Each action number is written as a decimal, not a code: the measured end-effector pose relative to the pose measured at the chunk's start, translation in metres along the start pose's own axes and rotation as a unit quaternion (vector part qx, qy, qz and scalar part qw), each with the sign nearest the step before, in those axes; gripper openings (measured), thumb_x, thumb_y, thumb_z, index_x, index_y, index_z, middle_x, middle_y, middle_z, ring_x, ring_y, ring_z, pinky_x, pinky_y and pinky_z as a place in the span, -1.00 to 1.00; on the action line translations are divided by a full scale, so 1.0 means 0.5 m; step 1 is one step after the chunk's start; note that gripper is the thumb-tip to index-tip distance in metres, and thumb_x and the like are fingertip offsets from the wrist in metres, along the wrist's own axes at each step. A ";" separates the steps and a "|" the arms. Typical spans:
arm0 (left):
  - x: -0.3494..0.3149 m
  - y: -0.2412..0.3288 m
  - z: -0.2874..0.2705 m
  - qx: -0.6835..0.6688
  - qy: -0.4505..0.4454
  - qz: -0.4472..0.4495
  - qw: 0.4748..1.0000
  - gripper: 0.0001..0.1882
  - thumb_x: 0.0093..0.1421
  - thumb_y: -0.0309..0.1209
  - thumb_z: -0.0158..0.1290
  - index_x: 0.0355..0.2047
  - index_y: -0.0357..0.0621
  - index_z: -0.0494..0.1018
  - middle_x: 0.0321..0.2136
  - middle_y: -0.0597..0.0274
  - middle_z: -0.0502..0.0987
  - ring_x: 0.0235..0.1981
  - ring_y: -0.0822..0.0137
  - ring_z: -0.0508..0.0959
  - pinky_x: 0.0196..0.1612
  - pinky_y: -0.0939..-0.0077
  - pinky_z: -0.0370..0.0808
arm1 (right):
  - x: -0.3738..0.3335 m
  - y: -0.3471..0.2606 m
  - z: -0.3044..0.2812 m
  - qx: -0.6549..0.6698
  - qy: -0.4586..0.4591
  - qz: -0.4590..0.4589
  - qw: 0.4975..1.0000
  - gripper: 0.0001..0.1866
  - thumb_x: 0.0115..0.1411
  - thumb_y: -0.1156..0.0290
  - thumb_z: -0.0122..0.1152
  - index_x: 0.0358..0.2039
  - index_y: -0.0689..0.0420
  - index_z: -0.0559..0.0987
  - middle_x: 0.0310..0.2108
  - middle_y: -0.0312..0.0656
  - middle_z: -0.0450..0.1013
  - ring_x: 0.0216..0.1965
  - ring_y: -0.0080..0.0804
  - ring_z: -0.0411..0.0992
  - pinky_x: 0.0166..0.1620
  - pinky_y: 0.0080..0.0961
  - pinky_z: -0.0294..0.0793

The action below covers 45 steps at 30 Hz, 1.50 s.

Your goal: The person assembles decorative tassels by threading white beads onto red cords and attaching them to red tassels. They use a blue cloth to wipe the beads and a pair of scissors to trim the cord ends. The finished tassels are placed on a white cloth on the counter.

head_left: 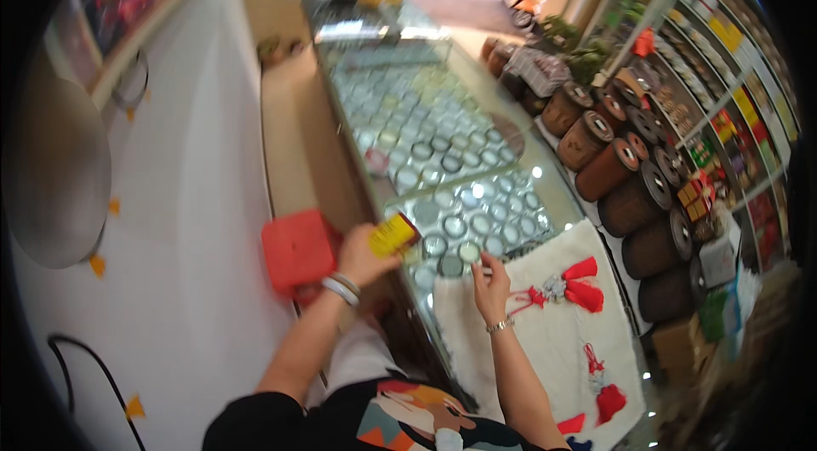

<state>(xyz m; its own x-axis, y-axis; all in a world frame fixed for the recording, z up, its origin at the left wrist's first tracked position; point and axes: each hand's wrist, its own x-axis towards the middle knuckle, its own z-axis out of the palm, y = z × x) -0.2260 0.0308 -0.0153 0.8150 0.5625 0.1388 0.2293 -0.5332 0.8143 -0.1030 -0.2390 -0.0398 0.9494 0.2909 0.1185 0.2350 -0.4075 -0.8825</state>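
Note:
My left hand (pixel 364 257), with a light bangle at its wrist, is closed around a small yellow box (pixel 393 236) with a dark red end. It is held over the near left edge of a glass display case (pixel 383 187). My right hand (pixel 492 291) is above the edge of a cream cloth (pixel 545 366), its fingers slightly curled and apart, with nothing visible in them. Right of that hand lies an ornament with red tassels (pixel 584 285) and a red knotted cord. A second red tassel ornament (pixel 610 402) rests lower on the cloth.
Rows of round bangles (pixel 442 153) fill the case. A red plastic stool (pixel 299 254) stands left of the counter. Brown cylindrical canisters (pixel 634 196) line its right side, before stocked shelves (pixel 732 68). A white surface with a black cable (pixel 94 374) spans the left.

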 end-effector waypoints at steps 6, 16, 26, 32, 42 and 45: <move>-0.149 -0.299 -0.086 0.146 0.100 -0.302 0.937 -0.25 -0.22 -0.03 0.38 -0.13 -0.36 0.46 -0.15 -0.16 0.55 -0.06 -0.11 0.52 0.04 0.12 0.48 | -0.016 -0.031 0.054 -0.163 -0.149 -0.217 0.951 -0.48 0.13 0.33 0.42 0.10 0.17 0.52 0.18 0.03 0.37 0.19 -0.03 0.31 0.22 -0.21 0.32; -0.328 -0.541 0.309 0.061 -0.062 -0.389 0.917 -0.29 -0.26 -0.14 0.42 -0.14 -0.35 0.51 -0.07 -0.18 0.51 0.01 -0.09 0.48 0.10 0.22 0.47 | 0.016 -0.057 0.119 -0.346 -0.320 -0.216 0.855 0.05 0.13 -0.13 0.31 0.43 0.20 0.10 0.49 0.10 -0.13 0.49 0.05 -0.15 0.44 -0.04 -0.14; -0.149 -0.503 0.591 -0.010 -0.160 -0.140 0.977 -0.40 -0.06 -0.38 0.27 0.01 -0.35 0.41 -0.03 -0.06 0.43 0.01 0.02 0.42 0.03 0.31 0.47 | 0.005 -0.045 0.135 -0.446 -0.291 -0.228 0.815 0.04 0.25 -0.48 -0.33 0.48 0.08 -0.05 0.48 0.03 -0.14 0.49 0.04 -0.15 0.42 0.19 -0.11; 0.068 -0.523 0.691 0.071 -0.138 -0.049 0.987 -0.53 0.15 -0.39 0.03 0.06 -0.36 0.44 0.01 -0.09 0.43 0.09 -0.02 0.38 0.05 0.26 0.43 | -0.018 -0.034 0.128 -0.420 -0.242 -0.128 0.865 0.17 0.12 -0.58 -0.22 0.49 0.04 -0.13 0.50 0.00 -0.26 0.50 0.00 -0.19 0.41 0.18 -0.04; 0.121 -0.600 0.800 0.175 -0.138 0.016 0.975 -0.43 0.27 -0.25 -0.08 0.28 -0.14 0.30 0.26 -0.05 0.29 0.29 -0.13 0.22 0.29 -0.08 0.16 | -0.001 -0.080 0.126 -0.436 -0.325 -0.143 0.827 0.20 0.12 -0.56 -0.10 0.48 0.12 -0.06 0.47 0.22 -0.21 0.48 0.24 -0.28 0.37 0.36 -0.28; 0.079 -0.586 0.758 0.305 -0.190 0.041 0.932 -0.39 0.29 -0.24 -0.10 0.33 -0.16 0.23 0.33 -0.08 0.20 0.36 -0.19 0.11 0.39 -0.14 0.02 | -0.002 -0.074 0.114 -0.453 -0.331 -0.149 0.814 0.21 0.08 -0.55 -0.01 0.48 0.10 -0.02 0.48 0.22 -0.21 0.48 0.24 -0.26 0.35 0.37 -0.30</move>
<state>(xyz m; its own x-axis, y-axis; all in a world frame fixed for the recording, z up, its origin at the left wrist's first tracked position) -0.0594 -0.0304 -0.4621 0.9459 0.3018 -0.1188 0.3242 -0.8899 0.3208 -0.1247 -0.1750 -0.0332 0.5720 0.7747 -0.2695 0.7766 -0.6172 -0.1259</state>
